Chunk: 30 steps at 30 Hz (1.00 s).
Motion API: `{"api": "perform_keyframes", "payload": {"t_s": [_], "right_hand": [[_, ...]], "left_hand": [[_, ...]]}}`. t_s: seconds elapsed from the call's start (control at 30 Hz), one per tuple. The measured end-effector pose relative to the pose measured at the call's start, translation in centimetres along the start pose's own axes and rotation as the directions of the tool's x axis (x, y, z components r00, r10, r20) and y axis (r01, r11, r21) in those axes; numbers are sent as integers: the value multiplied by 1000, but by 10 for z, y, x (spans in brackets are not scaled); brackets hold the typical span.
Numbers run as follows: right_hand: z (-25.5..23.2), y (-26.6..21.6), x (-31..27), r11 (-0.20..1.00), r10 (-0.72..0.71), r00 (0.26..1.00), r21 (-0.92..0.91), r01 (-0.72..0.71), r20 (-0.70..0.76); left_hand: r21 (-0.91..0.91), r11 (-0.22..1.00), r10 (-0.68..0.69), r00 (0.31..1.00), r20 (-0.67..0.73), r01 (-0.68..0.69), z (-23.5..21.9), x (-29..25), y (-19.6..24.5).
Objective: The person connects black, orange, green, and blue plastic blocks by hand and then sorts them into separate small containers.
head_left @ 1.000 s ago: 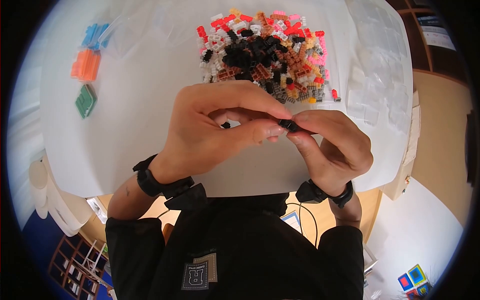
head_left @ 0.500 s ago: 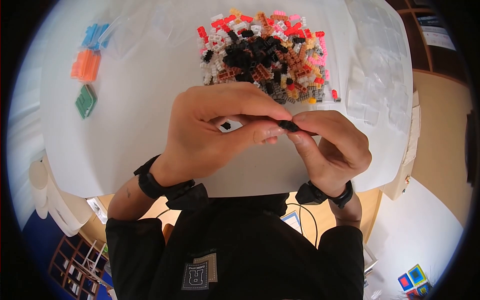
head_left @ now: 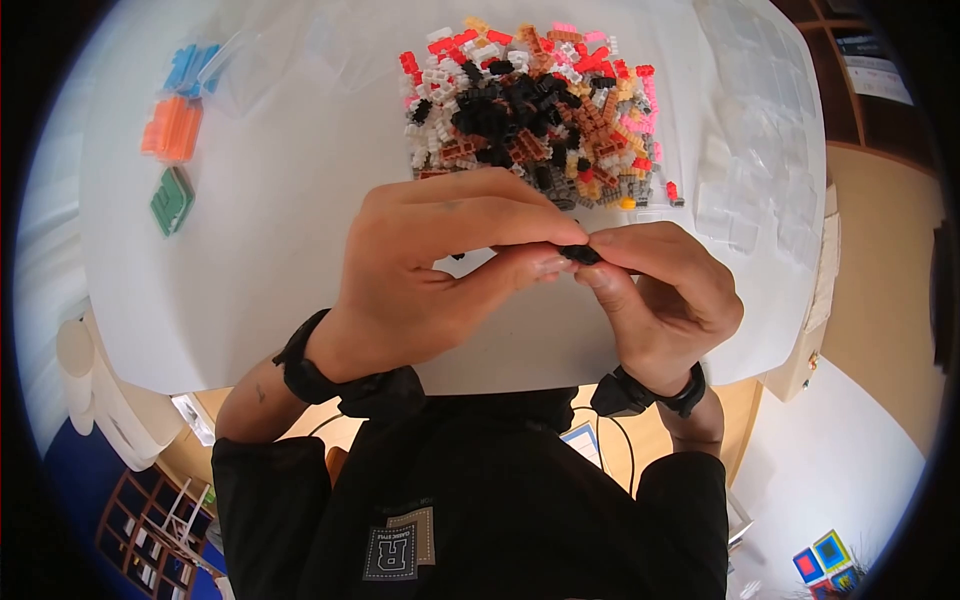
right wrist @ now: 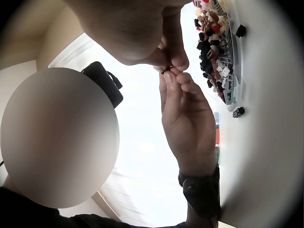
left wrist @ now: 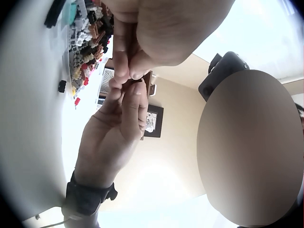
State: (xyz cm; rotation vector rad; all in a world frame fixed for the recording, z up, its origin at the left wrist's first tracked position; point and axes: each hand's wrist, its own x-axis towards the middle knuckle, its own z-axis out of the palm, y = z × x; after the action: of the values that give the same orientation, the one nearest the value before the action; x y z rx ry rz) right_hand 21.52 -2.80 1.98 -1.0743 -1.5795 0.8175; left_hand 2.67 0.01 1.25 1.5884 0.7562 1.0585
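Small black building bricks sit between both hands' fingertips, in front of the pile in the head view. My left hand pinches them from the left between thumb and index finger. From the right, the thumb and index finger of my right hand pinch them too. Fingers cover most of the bricks, and I cannot tell how many pieces are joined. In the left wrist view the right hand meets the left at the fingertips, above the table. A loose black brick lies on the table in the right wrist view.
A heap of mixed bricks lies at the table's back middle. Blue bricks, orange bricks and a green piece line the left. Clear plastic trays stand at right. A red and grey piece lies beside the heap.
My left hand has tilted and shifted slightly right, its index finger now lower over the black bricks. The bricks have turned a little between the fingertips. The right hand has barely moved.
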Motion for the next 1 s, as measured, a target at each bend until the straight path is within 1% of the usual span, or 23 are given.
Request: {"api": "perform_keyframes", "payload": {"t_s": [0.03, 0.07, 0.13, 0.17, 0.23, 0.27, 0.33, 0.57, 0.63, 0.77, 0.87, 0.93, 1.0], "right_hand": [[0, -1, -1, 999, 39, 999, 8, -39, -12], [1, 0, -1, 999, 40, 999, 8, -39, -11], [2, 3, -1, 1000, -16, 1000, -14, 16, -10], [3, 5, -1, 1000, -16, 1000, -15, 16, -11], [4, 7, -2, 982, -173, 984, -75, 171, -29], [3, 6, -1, 983, -173, 984, -74, 171, -29], [2, 5, -1, 956, -222, 975, -193, 220, 13], [6, 5, -2, 968, -189, 981, -177, 177, -49], [4, 4, -2, 944, -217, 976, -250, 214, 16], [4, 3, -1, 934, -227, 974, -277, 225, 24], [5, 4, 0, 951, -207, 978, -232, 204, 13], [6, 5, -2, 988, -87, 996, -129, 84, -17], [7, 6, -2, 991, -81, 996, -113, 77, -31]], "left_hand": [[3, 1000, 4, 1000, -4, -4, 0, 0, 0], [2, 1000, 3, 1000, -4, -3, 0, 0, -1], [27, 1000, 17, 1000, -4, -17, -1, -1, -3], [26, 999, 18, 1000, -3, -18, -1, 0, -3], [48, 999, 27, 1000, -7, -27, -1, 0, -2], [48, 998, 26, 1000, -7, -26, 0, 0, -2], [76, 997, 35, 999, -9, -34, 0, 0, -2], [106, 993, 58, 998, -29, -54, 2, -2, -4], [80, 997, 27, 999, -27, -25, 2, -2, -4], [85, 996, 17, 999, -28, -14, 3, -2, -3], [92, 996, 6, 999, -33, -3, 3, -3, -4], [136, 990, 30, 999, -31, -26, 2, -3, -5], [138, 990, 32, 999, -32, -28, 3, -3, -5]]}}
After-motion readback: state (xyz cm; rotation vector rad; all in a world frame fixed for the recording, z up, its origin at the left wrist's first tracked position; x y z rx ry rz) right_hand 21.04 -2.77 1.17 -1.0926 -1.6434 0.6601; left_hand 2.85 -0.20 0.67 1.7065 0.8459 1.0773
